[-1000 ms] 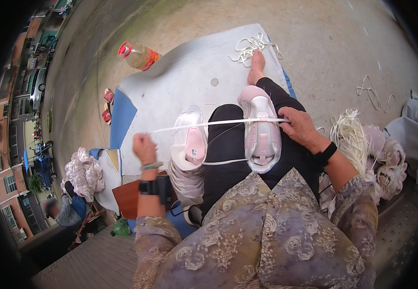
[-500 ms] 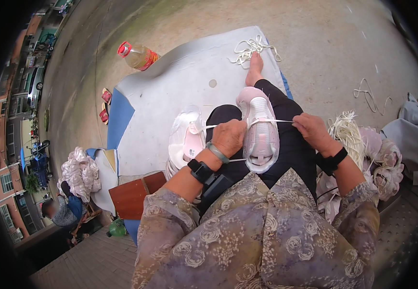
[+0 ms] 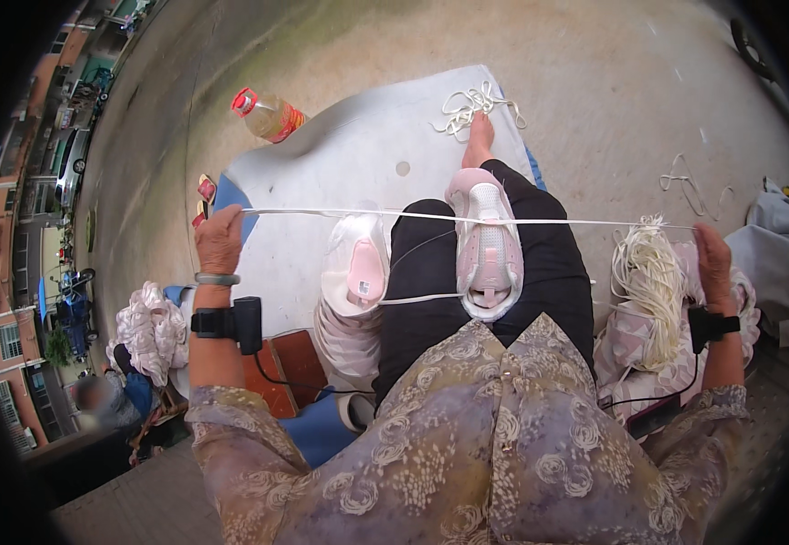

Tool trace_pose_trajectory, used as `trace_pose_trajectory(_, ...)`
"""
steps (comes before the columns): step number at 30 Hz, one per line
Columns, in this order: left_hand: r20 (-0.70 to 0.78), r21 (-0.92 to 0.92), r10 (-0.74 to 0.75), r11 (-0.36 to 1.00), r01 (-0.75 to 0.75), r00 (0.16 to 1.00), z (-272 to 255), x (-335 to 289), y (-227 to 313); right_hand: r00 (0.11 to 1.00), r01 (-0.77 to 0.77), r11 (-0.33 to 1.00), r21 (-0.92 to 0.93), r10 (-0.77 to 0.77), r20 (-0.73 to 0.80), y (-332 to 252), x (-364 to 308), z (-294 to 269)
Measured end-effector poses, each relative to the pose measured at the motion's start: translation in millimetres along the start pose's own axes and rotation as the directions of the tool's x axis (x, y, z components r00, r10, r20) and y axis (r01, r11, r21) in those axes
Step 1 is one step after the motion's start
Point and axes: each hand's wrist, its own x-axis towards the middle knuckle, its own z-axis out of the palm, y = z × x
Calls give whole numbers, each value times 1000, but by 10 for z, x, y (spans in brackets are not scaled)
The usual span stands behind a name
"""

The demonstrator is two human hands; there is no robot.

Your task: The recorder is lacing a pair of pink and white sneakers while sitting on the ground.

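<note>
The pink shoe [image 3: 501,254] rests on the person's right thigh, its toe pointing away from the body and its opening toward the blouse [image 3: 494,436]. A white lace [image 3: 576,222] crosses it nearer the toe than the opening and comes out on both sides in one long, nearly straight line. As far as the lacing goes, this looks like an early stage: one crossing shows, while the part between it and the opening seems to have no lace, so most of the threading appears left to do. The shoe lies between the hands, well apart from both and somewhat closer to the right one. The left hand [image 3: 220,241] is closed on one end of the lace, out beyond the second shoe [image 3: 355,268]; the right hand [image 3: 714,259] pinches the other end, out past the bundle of laces [image 3: 646,295]. Neither hand touches a shoe. The second shoe sits just left of the person's legs, at the top of a stack [image 3: 351,341], and a white strand [image 3: 421,298] runs from it toward the pink shoe; where it ends is hard to tell. Farther out, a pale sheet [image 3: 322,173] spreads ahead, with loose laces [image 3: 481,102] by the bare foot [image 3: 479,143] and a red-capped bottle [image 3: 269,116] near its far left edge.
</note>
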Motion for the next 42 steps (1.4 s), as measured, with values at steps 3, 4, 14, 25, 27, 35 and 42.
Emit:
trace_pose_trajectory(3, 29, 70, -19, 997, 17, 999, -198, -62, -277, 997, -26, 991, -131, 16, -82, 252, -60, -321)
trace_pose_trajectory(4, 37, 88, -12, 996, 8, 999, -279, -79, -331, 997, -21, 982, -188, 6, -83, 337, -93, -437)
trace_pose_trajectory(14, 187, 168, 251, 944, -283, 950, -1097, -331, -317, 986, -63, 885, -461, -17, -166, 1440, -534, -1572)
trace_pose_trajectory(25, -35, 471, 59, 881, -35, 998, -1823, -654, -1442, 974, -119, 735, -667, -44, -222, 1707, -586, -1871)
trace_pose_trajectory(27, -124, 490, 75, 872, -5, 989, -1873, -617, -1514, 965, -137, 695, -706, -67, -254, 1640, -549, -1818)
trace_pose_trajectory(35, 197, 530, -529, 766, 365, 825, -1068, -918, -1879, 397, -861, 265, 434, 883, 250, 791, -170, 108)
trace_pose_trajectory(42, 917, -285, -19, 665, 690, 397, 545, -567, 1230, 505, -859, 104, 502, 335, 795, -1657, 245, 934)
